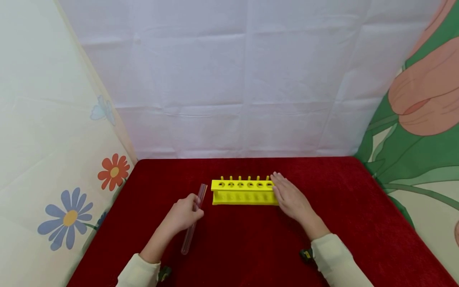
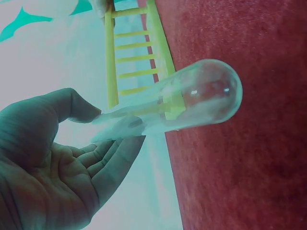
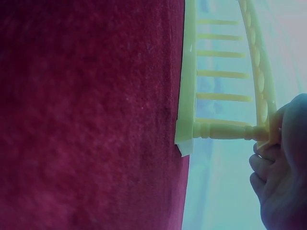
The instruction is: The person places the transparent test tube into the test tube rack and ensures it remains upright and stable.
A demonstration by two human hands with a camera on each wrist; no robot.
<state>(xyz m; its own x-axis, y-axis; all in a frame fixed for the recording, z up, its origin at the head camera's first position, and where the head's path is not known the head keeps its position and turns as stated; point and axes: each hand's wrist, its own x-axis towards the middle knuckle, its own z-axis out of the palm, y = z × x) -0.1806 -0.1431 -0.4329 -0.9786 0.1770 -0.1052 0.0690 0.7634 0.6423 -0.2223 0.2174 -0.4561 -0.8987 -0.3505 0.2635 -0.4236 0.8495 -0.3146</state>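
Observation:
A clear test tube (image 1: 187, 241) is pinched between the thumb and fingers of my left hand (image 1: 183, 215). It slants, with its rounded end towards me and its other end beyond the hand. In the left wrist view that rounded end (image 2: 216, 91) looks hollow, and the thumb and fingers hold the tube farther along. A yellow test tube rack (image 1: 247, 188) with a row of holes and upright pegs stands just right of the tube. My right hand (image 1: 294, 201) holds the rack's right end by its top bar; the right wrist view shows curled fingers there, partly hidden.
Red cloth (image 1: 244, 247) covers the table. A white sheet (image 1: 229, 79) hangs behind it. Flower-printed cloths stand along the left (image 1: 32, 131) and right (image 1: 419, 167) sides. Dark wrist devices show near both sleeves.

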